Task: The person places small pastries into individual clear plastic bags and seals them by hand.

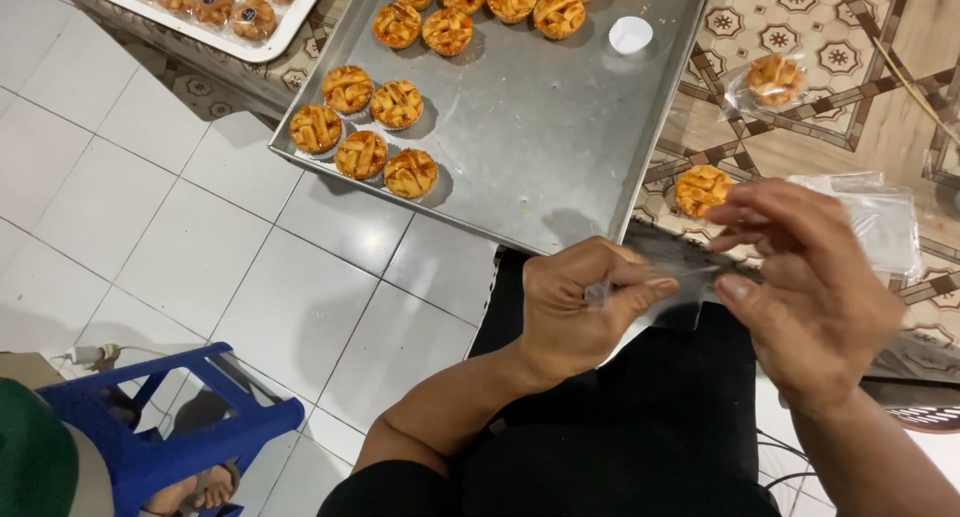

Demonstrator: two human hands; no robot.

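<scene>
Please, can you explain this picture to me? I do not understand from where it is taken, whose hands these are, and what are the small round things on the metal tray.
The picture comes from a camera worn on a person's head, looking down, so both hands belong to that person. There is no machine here. The left hand and the right hand together hold a small clear plastic bag, pinched between the fingers. Just behind the right hand a single tart lies on the patterned table. Further back lies a wrapped tart, already in clear plastic. The metal tray carries small round lattice-topped tarts in groups, and one white paper cup. A blue plastic stool stands on the white tiled floor at lower left.
</scene>
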